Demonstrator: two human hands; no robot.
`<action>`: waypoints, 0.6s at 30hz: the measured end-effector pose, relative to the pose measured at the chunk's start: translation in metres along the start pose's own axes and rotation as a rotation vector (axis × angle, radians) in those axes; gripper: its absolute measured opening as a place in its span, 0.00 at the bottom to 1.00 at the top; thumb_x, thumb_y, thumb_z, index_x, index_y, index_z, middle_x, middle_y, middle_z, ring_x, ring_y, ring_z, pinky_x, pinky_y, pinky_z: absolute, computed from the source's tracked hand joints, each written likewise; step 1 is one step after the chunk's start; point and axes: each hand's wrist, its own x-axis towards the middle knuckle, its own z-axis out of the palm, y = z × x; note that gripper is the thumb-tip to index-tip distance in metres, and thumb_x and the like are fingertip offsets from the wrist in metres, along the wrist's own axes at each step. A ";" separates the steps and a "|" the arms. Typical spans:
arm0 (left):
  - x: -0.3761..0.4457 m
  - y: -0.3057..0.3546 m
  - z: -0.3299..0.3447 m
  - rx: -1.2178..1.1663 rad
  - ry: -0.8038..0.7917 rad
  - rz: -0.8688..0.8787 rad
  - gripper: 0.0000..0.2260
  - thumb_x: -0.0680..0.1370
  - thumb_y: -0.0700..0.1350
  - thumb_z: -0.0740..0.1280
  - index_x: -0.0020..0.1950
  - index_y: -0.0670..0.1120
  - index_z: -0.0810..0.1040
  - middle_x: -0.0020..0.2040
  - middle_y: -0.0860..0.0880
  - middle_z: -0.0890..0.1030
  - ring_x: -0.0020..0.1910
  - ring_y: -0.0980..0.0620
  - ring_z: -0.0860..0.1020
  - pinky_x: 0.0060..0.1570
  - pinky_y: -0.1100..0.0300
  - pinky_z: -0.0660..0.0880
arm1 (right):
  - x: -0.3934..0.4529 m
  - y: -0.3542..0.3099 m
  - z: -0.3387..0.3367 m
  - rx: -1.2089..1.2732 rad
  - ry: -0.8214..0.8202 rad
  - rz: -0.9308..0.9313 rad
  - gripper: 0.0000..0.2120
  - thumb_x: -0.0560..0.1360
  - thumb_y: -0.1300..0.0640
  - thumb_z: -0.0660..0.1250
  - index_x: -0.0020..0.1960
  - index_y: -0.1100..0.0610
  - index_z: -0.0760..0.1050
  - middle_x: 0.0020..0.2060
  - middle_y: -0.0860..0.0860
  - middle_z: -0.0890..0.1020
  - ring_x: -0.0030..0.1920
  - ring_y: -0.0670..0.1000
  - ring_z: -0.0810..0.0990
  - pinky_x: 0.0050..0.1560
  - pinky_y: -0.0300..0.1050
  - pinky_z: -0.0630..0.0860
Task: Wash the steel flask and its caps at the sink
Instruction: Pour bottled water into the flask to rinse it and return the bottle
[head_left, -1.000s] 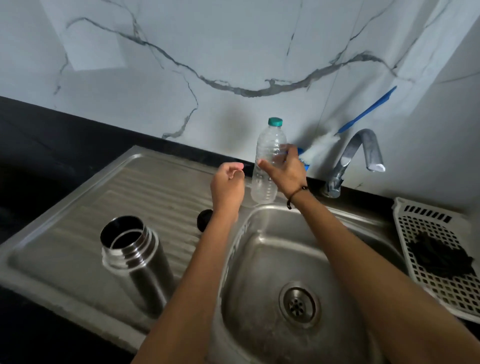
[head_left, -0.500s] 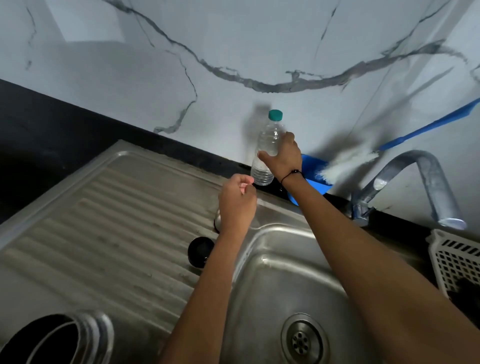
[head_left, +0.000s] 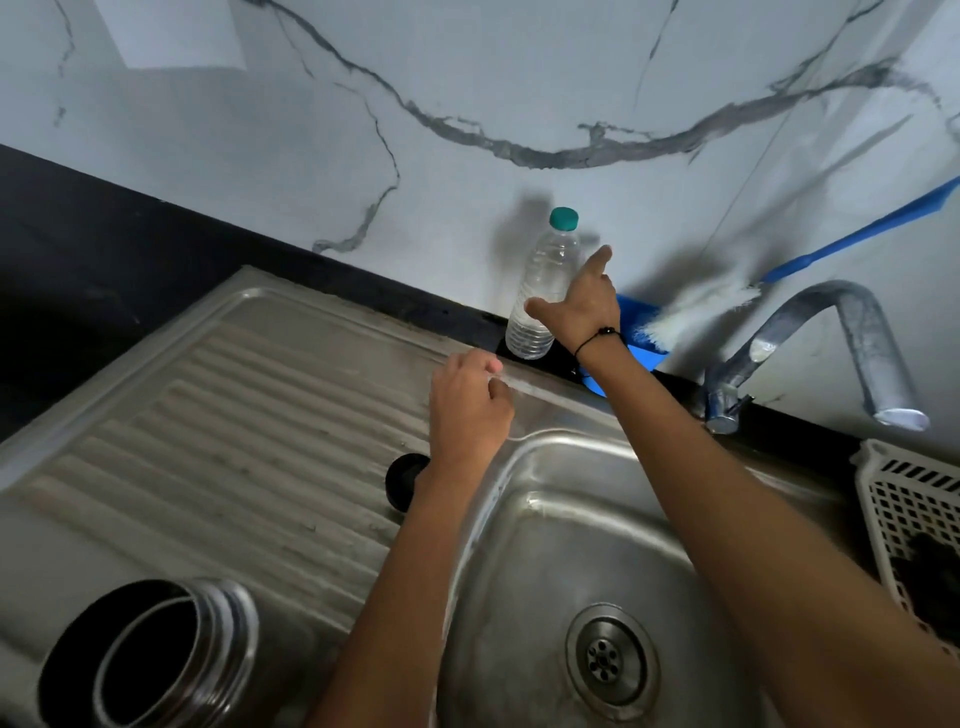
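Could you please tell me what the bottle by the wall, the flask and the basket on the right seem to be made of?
The bottle looks like clear thin plastic: see-through ribbed walls, green screw cap. The flask looks like brushed steel: grey metallic sheen, threaded neck. The basket seems white moulded plastic, a matte grid of holes.

Both arms reach forward, bare to the wrist. The left hand is curled in a loose fist, knuckles up, fingers tucked under. The right hand, ahead of it and to its right, is spread open, palm away, with a dark band at the wrist.
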 end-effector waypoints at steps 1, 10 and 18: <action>-0.002 -0.001 -0.004 0.087 0.004 0.029 0.10 0.77 0.36 0.61 0.56 0.42 0.77 0.55 0.43 0.76 0.57 0.45 0.72 0.57 0.54 0.69 | -0.006 0.000 -0.003 -0.004 0.001 0.009 0.47 0.71 0.54 0.71 0.74 0.66 0.43 0.60 0.64 0.72 0.60 0.62 0.72 0.59 0.52 0.71; -0.059 -0.011 -0.034 0.518 -0.041 0.011 0.16 0.78 0.43 0.61 0.66 0.42 0.69 0.63 0.42 0.71 0.62 0.44 0.68 0.60 0.54 0.64 | -0.094 0.007 0.013 -0.036 -0.063 -0.173 0.31 0.69 0.61 0.69 0.70 0.62 0.63 0.59 0.62 0.74 0.59 0.62 0.72 0.60 0.52 0.71; -0.115 -0.042 -0.037 0.549 0.092 -0.075 0.24 0.65 0.39 0.76 0.58 0.35 0.74 0.49 0.38 0.79 0.47 0.40 0.77 0.43 0.50 0.76 | -0.161 0.002 0.049 -0.045 -0.572 -0.491 0.33 0.69 0.61 0.73 0.71 0.54 0.66 0.59 0.59 0.71 0.59 0.56 0.71 0.62 0.48 0.70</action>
